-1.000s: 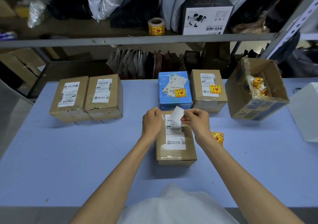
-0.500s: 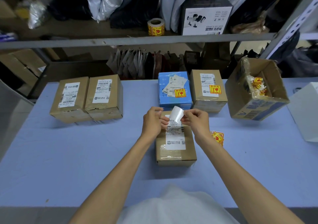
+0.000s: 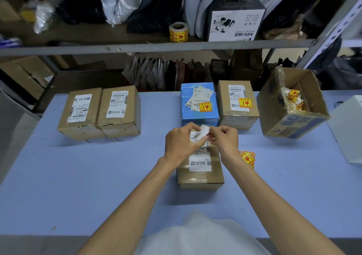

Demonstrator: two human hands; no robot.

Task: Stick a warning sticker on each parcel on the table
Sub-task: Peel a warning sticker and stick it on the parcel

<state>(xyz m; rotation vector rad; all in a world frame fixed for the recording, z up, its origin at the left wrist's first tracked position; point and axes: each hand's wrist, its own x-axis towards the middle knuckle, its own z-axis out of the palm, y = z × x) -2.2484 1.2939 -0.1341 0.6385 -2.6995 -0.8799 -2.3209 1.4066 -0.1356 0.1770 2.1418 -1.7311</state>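
Left hand (image 3: 182, 143) and right hand (image 3: 225, 141) pinch a white sticker slip (image 3: 204, 130) over the middle parcel (image 3: 199, 176). At the tabletop's (image 3: 78, 176) far edge, the blue parcel (image 3: 195, 115) and brown parcel (image 3: 225, 98) bear warning stickers (image 3: 205, 106); the left pair (image 3: 119, 121) is bare.

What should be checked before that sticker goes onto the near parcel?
1. Grip: ok; left hand and right hand both pinch the sticker.
2. Backing peeled off: cannot tell; only a white side shows.
3. Position: ok; the near parcel lies under the hands.
4. Its top free of a warning sticker: cannot tell; the hands hide part of it.
5. Supply: ok; spare stickers lie beside it.
6. All parcels done: not ok; the blue box and the brown box next to it are stickered, the left two are not.
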